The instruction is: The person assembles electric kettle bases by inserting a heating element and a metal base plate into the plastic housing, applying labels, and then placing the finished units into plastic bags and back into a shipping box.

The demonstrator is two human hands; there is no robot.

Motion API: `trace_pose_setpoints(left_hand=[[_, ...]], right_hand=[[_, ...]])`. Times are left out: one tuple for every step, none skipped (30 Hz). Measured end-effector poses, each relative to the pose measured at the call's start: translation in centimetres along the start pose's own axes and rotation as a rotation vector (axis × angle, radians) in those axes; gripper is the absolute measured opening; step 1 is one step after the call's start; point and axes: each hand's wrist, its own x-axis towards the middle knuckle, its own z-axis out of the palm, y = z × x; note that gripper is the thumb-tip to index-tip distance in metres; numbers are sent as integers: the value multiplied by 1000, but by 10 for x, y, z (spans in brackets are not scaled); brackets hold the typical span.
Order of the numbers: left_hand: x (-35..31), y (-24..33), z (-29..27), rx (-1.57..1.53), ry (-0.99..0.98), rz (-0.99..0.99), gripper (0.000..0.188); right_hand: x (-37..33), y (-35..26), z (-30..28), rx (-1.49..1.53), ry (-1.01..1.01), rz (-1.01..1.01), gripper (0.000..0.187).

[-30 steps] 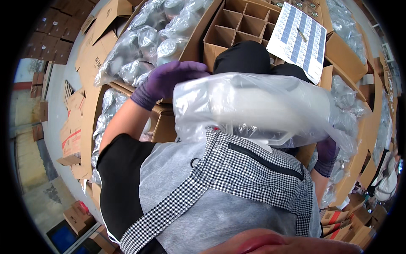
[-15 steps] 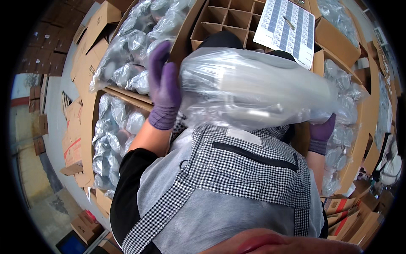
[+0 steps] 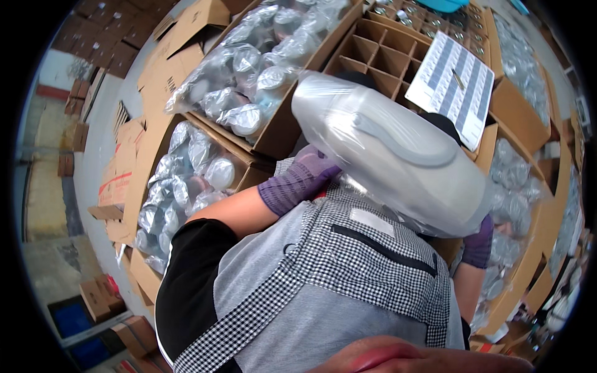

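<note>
A large, pale, rounded container (image 3: pixel 348 112) with a curved grey, handle-like strip is wrapped in clear plastic and held tilted in front of my chest. My left hand (image 3: pixel 311 171), in a purple glove, is closed at its near left edge, with the fingertips partly hidden under it. At its right end is my purple-gloved right hand (image 3: pixel 479 242), gripping it from below. Most of that hand's fingers are behind the container. A printed white sheet (image 3: pixel 457 81) with a pen (image 3: pixel 458 79) on it lies just beyond.
A cardboard box with dividers (image 3: pixel 367 50) stands ahead. To the left are open boxes of plastic-wrapped, silvery-topped items (image 3: pixel 245 62). More wrapped items (image 3: pixel 513 168) fill a box on the right. Flattened and folded cartons (image 3: pixel 118 168) are at the far left.
My left hand, raised with its fingers apart before, has come down to the container's near edge. The container has turned, its left end higher, and its handle-like strip now shows. My view has shifted.
</note>
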Motion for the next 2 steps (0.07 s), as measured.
trace_pose_setpoints(left_hand=[[6,4,-3,-33,44,-34,46],[16,5,-6,-18,64,103,46]], right_hand=[[2,-5,5,-88,-32,13,57],[21,-16,11,-112,-63,11,57]])
